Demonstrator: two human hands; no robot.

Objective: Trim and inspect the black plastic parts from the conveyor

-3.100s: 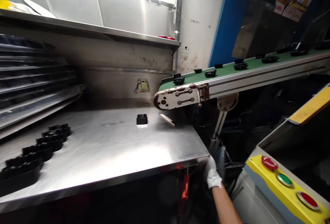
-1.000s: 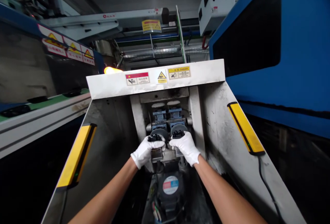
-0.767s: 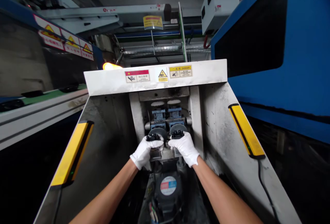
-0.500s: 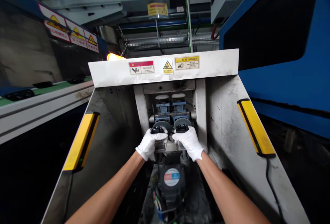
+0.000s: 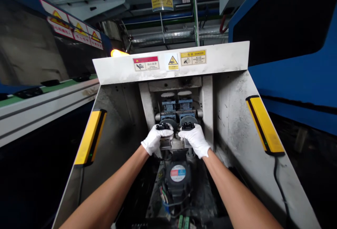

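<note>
My left hand [image 5: 155, 139], in a white glove, is closed around a small black part [image 5: 162, 126]. A similar black part [image 5: 187, 126] is gripped in my gloved right hand [image 5: 196, 139]. Both parts are held side by side in front of two round grey discs, the left disc [image 5: 170, 122] and the right disc [image 5: 188, 119]. Whether the parts touch the discs or the metal blocks below, I cannot tell. Blue metal fixtures [image 5: 168, 106] stand just behind the discs. My fingers partly cover the parts, so their full shape is hidden.
White machine walls flank my arms, each carrying a yellow sensor bar, left [image 5: 91, 137] and right [image 5: 264, 125]. A white crossbar [image 5: 171, 67] with warning labels spans above. Beneath my hands sits a black motor [image 5: 177, 183] with wires. A green conveyor [image 5: 60, 85] runs at left.
The view has shifted slightly, so the machine sits a little higher and to the right. Both hands keep their hold on the black parts near the discs.
</note>
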